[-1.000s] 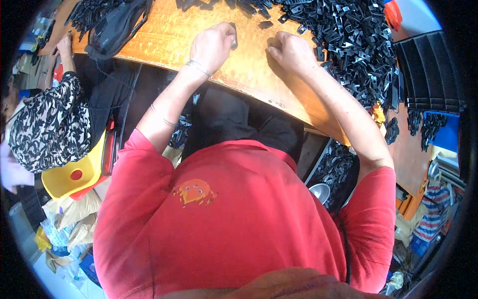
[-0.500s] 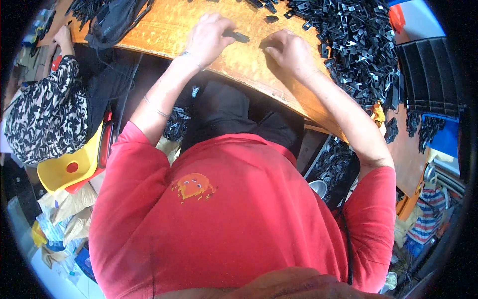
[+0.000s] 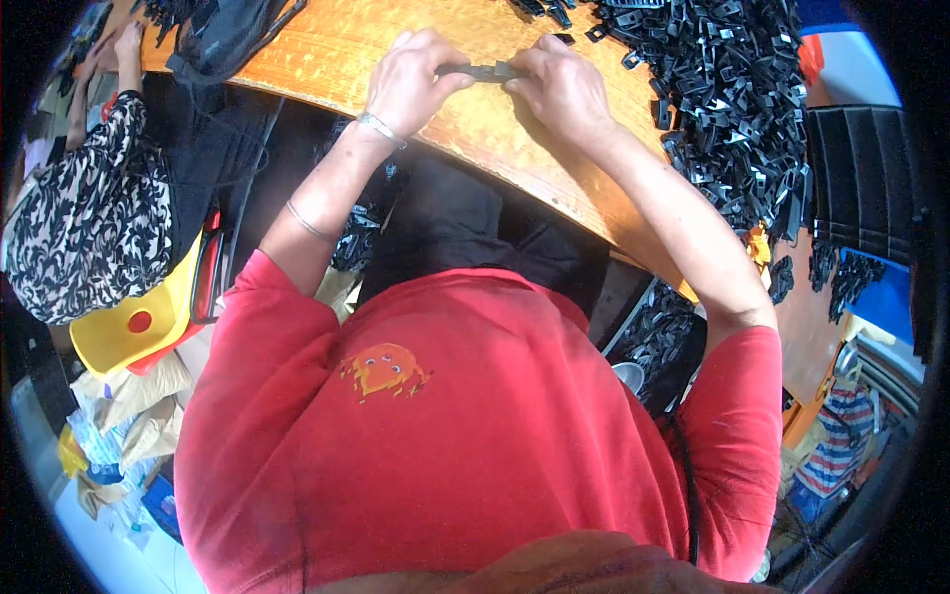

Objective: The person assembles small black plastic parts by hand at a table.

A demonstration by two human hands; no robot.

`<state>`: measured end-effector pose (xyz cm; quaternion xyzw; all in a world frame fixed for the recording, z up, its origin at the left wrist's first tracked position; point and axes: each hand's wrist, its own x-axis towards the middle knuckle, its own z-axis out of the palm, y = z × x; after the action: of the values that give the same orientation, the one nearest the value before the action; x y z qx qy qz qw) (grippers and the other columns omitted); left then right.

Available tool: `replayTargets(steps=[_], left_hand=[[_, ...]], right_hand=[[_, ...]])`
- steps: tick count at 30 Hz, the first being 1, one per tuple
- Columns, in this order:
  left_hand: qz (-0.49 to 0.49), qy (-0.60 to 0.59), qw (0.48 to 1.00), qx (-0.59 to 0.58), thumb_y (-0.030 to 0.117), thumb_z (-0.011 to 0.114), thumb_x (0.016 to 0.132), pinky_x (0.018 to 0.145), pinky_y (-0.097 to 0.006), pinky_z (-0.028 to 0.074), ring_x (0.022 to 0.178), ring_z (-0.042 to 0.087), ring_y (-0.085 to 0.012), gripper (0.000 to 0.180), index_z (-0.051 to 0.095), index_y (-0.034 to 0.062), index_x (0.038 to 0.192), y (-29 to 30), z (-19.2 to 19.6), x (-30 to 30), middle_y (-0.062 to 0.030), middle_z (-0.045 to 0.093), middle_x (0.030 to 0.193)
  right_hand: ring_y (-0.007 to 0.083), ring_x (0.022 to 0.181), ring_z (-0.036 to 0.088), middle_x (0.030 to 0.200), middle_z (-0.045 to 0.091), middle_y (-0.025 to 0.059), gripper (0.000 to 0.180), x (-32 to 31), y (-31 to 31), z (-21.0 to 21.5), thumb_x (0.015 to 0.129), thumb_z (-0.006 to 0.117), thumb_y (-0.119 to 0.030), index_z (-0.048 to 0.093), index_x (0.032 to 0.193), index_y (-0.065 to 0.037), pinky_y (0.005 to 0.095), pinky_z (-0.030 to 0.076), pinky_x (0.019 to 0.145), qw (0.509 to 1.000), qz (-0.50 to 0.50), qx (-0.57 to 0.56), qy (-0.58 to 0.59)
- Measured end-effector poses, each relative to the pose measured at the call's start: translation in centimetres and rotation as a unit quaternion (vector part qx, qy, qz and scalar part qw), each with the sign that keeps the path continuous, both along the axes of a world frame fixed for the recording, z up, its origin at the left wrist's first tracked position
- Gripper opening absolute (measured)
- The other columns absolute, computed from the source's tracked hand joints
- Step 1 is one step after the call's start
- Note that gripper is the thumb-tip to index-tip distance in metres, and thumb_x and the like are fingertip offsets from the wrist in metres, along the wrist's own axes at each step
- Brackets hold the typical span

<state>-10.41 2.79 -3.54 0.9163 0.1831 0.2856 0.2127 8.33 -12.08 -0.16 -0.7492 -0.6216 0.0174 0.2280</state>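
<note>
Over the wooden table (image 3: 327, 45), both my hands meet at a thin, dark plastic strip (image 3: 483, 72). My left hand (image 3: 408, 81) pinches its left end between thumb and fingers. At the other end, my right hand (image 3: 564, 91) has thumb and fingertips closed on a small black piece (image 3: 503, 69) that touches the strip. How the two fit together is too small to tell. Right of my right hand spreads a big heap of small black plastic clips (image 3: 727, 109), with a few loose ones at its near side.
A black bag (image 3: 223, 49) lies on the table's left part. At the far left another person in a patterned top (image 3: 94, 218) reaches to the table, beside a yellow chair (image 3: 139, 317). Black ribbed trays (image 3: 859, 178) and a blue bin (image 3: 881, 287) stand at the right.
My right hand has moved slightly left and up, bringing its closed fingers to the right end of the strip. My left hand still holds the strip.
</note>
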Motion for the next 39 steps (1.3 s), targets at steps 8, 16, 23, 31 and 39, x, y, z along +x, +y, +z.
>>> replayTargets(steps=[8, 16, 23, 31, 39], left_hand=[[0.004, -0.029, 1.000, -0.007, 0.017, 0.087, 0.080, 0.079, -0.041, 0.054, 0.089, 0.067, -0.0306, 0.023, 0.078, 0.0044, 0.096, 0.7, -0.6, 0.6, -0.0097, 0.068, 0.091], [0.023, -0.044, 0.999, 0.011, 0.016, 0.088, 0.079, 0.078, -0.040, 0.054, 0.087, 0.068, -0.0299, 0.021, 0.078, 0.0042, 0.093, -0.3, -0.2, 1.0, -0.0103, 0.068, 0.090], [0.016, 0.011, 1.000, -0.025, 0.017, 0.088, 0.080, 0.077, -0.040, 0.055, 0.086, 0.068, -0.0315, 0.021, 0.078, 0.0051, 0.094, -0.1, 1.3, -1.4, -0.0120, 0.067, 0.089], [-0.069, 0.132, 0.966, -0.213, 0.001, 0.072, 0.093, 0.091, -0.028, 0.053, 0.095, 0.062, -0.0128, 0.037, 0.065, -0.0039, 0.129, 7.2, 5.1, -8.2, -0.0022, 0.066, 0.101], [0.076, 0.111, 0.981, 0.139, 0.015, 0.065, 0.096, 0.092, -0.047, 0.057, 0.109, 0.070, -0.0363, 0.037, 0.066, 0.0201, 0.133, 10.8, 1.8, 3.7, -0.0157, 0.071, 0.118]], right_hand=[[0.0332, 0.088, 0.071, 0.095, 0.068, 0.0082, 0.020, 2.4, 2.6, -0.6, 0.083, 0.083, -0.019, 0.078, 0.099, -0.008, 0.0445, 0.057, 0.078, 0.991, 0.122, 0.060, -0.005], [0.0329, 0.087, 0.071, 0.095, 0.068, 0.0069, 0.020, 1.1, 2.9, -1.3, 0.084, 0.082, -0.024, 0.079, 0.098, -0.010, 0.0452, 0.058, 0.078, 0.993, 0.105, 0.046, -0.036], [0.0322, 0.087, 0.072, 0.097, 0.071, 0.0064, 0.022, -0.6, 2.2, 0.3, 0.089, 0.079, -0.031, 0.080, 0.096, -0.010, 0.0452, 0.058, 0.077, 0.994, 0.104, -0.007, -0.037], [0.0346, 0.095, 0.070, 0.107, 0.067, 0.0116, 0.020, 5.9, -0.4, -0.2, 0.095, 0.071, -0.022, 0.075, 0.113, -0.015, 0.0447, 0.058, 0.083, 0.992, -0.019, 0.032, -0.121], [0.0302, 0.105, 0.068, 0.104, 0.067, 0.0096, 0.028, 6.2, 0.8, 0.3, 0.089, 0.078, -0.023, 0.075, 0.116, -0.014, 0.0410, 0.057, 0.090, 0.993, 0.013, -0.019, -0.112]])
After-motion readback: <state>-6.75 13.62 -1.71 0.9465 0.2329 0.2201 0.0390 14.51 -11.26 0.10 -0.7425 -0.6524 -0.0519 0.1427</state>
